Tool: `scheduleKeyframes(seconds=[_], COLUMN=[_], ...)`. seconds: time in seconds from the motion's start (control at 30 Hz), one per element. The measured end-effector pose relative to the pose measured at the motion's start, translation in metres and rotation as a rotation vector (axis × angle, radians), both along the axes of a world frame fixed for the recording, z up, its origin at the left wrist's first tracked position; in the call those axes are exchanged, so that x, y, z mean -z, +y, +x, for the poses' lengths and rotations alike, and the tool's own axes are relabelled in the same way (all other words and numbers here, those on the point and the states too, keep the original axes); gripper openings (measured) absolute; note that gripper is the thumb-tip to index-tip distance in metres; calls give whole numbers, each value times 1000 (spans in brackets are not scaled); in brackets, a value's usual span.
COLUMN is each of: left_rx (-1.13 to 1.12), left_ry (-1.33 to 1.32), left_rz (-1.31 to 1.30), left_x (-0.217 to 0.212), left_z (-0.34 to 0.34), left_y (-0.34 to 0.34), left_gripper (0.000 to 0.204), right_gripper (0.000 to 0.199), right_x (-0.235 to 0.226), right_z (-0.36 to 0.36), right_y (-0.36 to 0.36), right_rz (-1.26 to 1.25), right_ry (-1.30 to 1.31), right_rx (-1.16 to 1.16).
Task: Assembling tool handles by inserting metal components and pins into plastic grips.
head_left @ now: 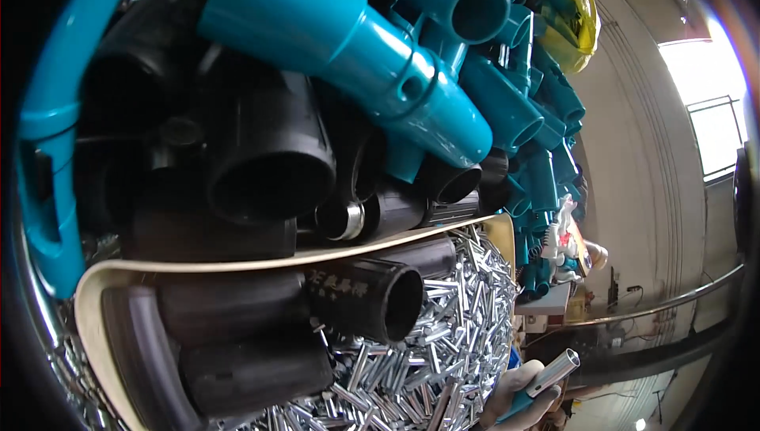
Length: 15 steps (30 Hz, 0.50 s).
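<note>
At the lower right my right hand point(507, 395), in a pale glove, has its fingers closed round a short shiny metal tube point(556, 372). A teal part point(518, 407) shows between the fingers at the tube's lower end; I cannot tell whether the two are joined. Beside the hand stands a cream bin point(317, 257) heaped with small silver metal pins point(467, 312). Several black plastic sleeves lie in it too, one black sleeve point(364, 296) with its open end facing right. My left hand does not show.
Beyond the bin rise piled black tubes point(273, 146) and teal plastic tubes point(348, 43), some jutting over the rim. A yellow bag point(582, 27) sits at the top. White and red items point(564, 233) lie beyond the pile. At right are a metal rail point(665, 308) and a window point(712, 122).
</note>
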<state>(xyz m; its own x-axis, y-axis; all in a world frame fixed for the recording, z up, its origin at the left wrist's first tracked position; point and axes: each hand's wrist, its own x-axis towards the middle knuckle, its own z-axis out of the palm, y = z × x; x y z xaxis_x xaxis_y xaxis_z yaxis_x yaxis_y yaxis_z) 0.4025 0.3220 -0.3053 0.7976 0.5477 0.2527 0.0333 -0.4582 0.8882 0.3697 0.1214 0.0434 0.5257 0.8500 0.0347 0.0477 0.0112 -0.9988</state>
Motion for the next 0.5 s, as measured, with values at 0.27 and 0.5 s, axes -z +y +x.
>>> scheduleKeyframes(seconds=[0.27, 0.5], left_rx=[23, 56], left_ry=[-18, -13], left_rz=[-45, -106], left_x=[-1, 3], left_z=[-2, -12], left_y=[7, -4], left_gripper=[39, 38], right_gripper=[51, 54], right_x=[9, 5], right_z=[-3, -8], right_y=[4, 6], right_rz=[130, 127], right_ry=[-50, -66], right_rx=[195, 278])
